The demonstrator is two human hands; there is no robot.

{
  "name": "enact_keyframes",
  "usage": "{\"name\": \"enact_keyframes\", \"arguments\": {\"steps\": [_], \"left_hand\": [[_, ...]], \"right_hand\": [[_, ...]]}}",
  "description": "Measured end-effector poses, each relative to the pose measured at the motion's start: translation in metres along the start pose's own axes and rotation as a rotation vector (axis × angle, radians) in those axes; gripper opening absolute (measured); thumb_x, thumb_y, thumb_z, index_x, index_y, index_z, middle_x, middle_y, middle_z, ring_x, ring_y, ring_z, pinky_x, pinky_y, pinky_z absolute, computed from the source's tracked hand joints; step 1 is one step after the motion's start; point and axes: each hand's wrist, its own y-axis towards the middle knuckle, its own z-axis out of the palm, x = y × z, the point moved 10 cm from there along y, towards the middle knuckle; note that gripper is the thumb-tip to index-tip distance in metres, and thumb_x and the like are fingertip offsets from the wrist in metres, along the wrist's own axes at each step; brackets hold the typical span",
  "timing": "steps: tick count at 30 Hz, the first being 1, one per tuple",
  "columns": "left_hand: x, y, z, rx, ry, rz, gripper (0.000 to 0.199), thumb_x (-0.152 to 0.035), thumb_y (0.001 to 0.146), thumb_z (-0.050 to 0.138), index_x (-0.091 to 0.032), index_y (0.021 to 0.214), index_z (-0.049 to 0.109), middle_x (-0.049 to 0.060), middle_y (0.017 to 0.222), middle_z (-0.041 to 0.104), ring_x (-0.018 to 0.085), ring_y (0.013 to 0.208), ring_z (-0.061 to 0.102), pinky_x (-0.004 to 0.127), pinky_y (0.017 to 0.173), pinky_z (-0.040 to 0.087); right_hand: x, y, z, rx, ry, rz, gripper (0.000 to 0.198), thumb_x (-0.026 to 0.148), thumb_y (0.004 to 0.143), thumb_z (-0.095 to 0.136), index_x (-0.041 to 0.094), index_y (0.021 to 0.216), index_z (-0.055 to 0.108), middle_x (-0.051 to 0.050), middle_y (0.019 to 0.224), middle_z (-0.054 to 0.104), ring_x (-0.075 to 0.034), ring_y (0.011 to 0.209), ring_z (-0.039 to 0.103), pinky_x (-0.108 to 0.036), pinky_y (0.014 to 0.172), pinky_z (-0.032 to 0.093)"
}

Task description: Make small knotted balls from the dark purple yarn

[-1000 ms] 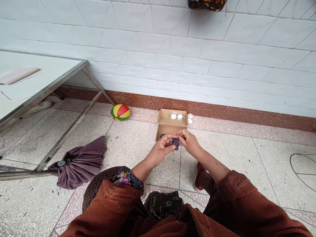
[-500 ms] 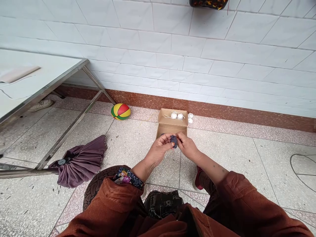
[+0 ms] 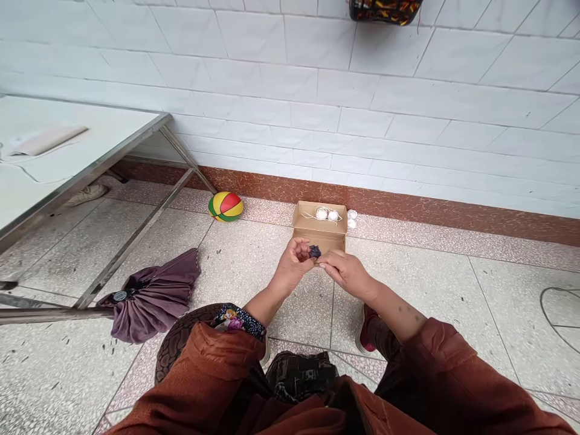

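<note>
A small dark blue bundle of yarn [image 3: 315,251] sits in the fingers of my left hand [image 3: 293,264], which is closed around its left and lower side. Close against it, my right hand [image 3: 345,272] has its thumb and forefinger pinched together at the bundle's lower right. Whatever is in that pinch, perhaps a strand, is too small to make out. Just beyond both hands an open cardboard box [image 3: 317,226] stands on the floor, its front part covered by my hands. Two white balls of string [image 3: 327,214] rest against its raised lid, loose ends trailing.
Small white round things [image 3: 352,219] lie right of the box. A striped ball [image 3: 226,206] touches the wall base at left. A folded purple umbrella [image 3: 156,296] leans near the metal-framed table [image 3: 131,142]. A dark patterned container [image 3: 385,11] hangs at the top.
My right hand has shifted from the bundle's upper right down to its lower right. The left hand has turned, opening its upper fingers a little and showing the bundle higher up.
</note>
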Motion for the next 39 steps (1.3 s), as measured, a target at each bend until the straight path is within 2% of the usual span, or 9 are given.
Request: {"name": "enact_keyframes", "arguments": {"steps": [3,6,11,22,27,29,31,35,39], "left_hand": [[0.005,-0.004,0.017,0.152,0.042,-0.031,0.053,-0.016,0.063,0.077,-0.019,0.108,0.048,-0.003,0.082,0.062,0.011,0.073,0.058,0.027,0.073,0.043],[0.004,-0.01,0.032,0.293,0.029,-0.027,0.053,-0.014,0.065,0.075,-0.02,0.11,0.048,-0.002,0.085,0.062,0.012,0.075,0.059,0.028,0.073,0.044],[-0.008,-0.014,0.032,0.304,-0.021,0.027,0.053,-0.015,0.068,0.074,-0.022,0.114,0.048,-0.002,0.087,0.062,0.012,0.076,0.06,0.027,0.073,0.043],[-0.018,-0.01,0.004,0.079,-0.05,0.073,0.045,-0.017,0.066,0.075,-0.02,0.105,0.052,-0.001,0.087,0.059,0.011,0.078,0.056,0.026,0.075,0.043],[-0.02,-0.005,-0.013,-0.07,-0.053,0.103,0.041,-0.017,0.067,0.072,-0.021,0.103,0.053,-0.002,0.087,0.057,0.01,0.079,0.056,0.025,0.077,0.043],[-0.021,-0.002,-0.019,-0.111,0.03,0.139,0.041,-0.015,0.067,0.07,-0.021,0.104,0.052,-0.002,0.087,0.057,0.01,0.078,0.055,0.026,0.077,0.043],[-0.022,-0.001,-0.019,-0.119,0.146,0.18,0.043,-0.013,0.068,0.069,-0.021,0.106,0.051,-0.002,0.087,0.057,0.011,0.078,0.055,0.027,0.077,0.044],[-0.021,-0.004,-0.003,0.003,0.312,0.22,0.047,-0.012,0.067,0.07,-0.021,0.11,0.052,0.0,0.088,0.059,0.014,0.083,0.057,0.03,0.079,0.044],[-0.02,-0.012,0.021,0.233,0.154,0.16,0.049,-0.016,0.07,0.072,-0.022,0.113,0.05,-0.001,0.089,0.059,0.013,0.079,0.057,0.029,0.076,0.044]], "right_hand": [[-0.012,0.004,-0.016,-0.09,-0.037,0.034,0.025,0.032,0.102,0.046,0.023,0.099,0.069,-0.006,0.089,0.066,-0.017,0.082,0.064,-0.028,0.073,0.051],[-0.025,0.006,-0.019,-0.139,-0.068,0.097,0.025,0.032,0.101,0.047,0.023,0.096,0.07,-0.006,0.087,0.066,-0.018,0.08,0.064,-0.028,0.072,0.05],[-0.036,0.008,-0.009,-0.141,0.107,0.161,0.024,0.029,0.1,0.046,0.022,0.09,0.067,-0.003,0.081,0.067,-0.018,0.077,0.063,-0.028,0.071,0.05],[-0.043,0.004,0.021,-0.078,0.285,0.287,0.026,0.031,0.097,0.046,0.02,0.076,0.057,0.001,0.07,0.059,-0.016,0.066,0.058,-0.025,0.061,0.047],[-0.018,-0.001,0.042,0.049,0.059,0.143,0.024,0.029,0.101,0.041,0.022,0.088,0.06,-0.004,0.083,0.065,-0.018,0.076,0.062,-0.029,0.069,0.05],[-0.006,-0.002,0.04,0.085,0.007,0.077,0.023,0.029,0.102,0.041,0.022,0.092,0.061,-0.004,0.084,0.066,-0.019,0.078,0.063,-0.03,0.07,0.051],[0.002,0.0,0.027,0.058,0.006,0.036,0.022,0.029,0.102,0.042,0.022,0.095,0.062,-0.005,0.084,0.066,-0.019,0.078,0.063,-0.03,0.072,0.051],[-0.005,0.009,-0.008,-0.084,-0.005,0.033,0.023,0.029,0.101,0.044,0.022,0.095,0.065,-0.005,0.083,0.065,-0.019,0.078,0.062,-0.03,0.07,0.05],[-0.033,0.013,-0.013,-0.137,-0.014,0.137,0.023,0.028,0.101,0.044,0.022,0.091,0.065,-0.005,0.083,0.064,-0.019,0.079,0.062,-0.03,0.072,0.049]]}}
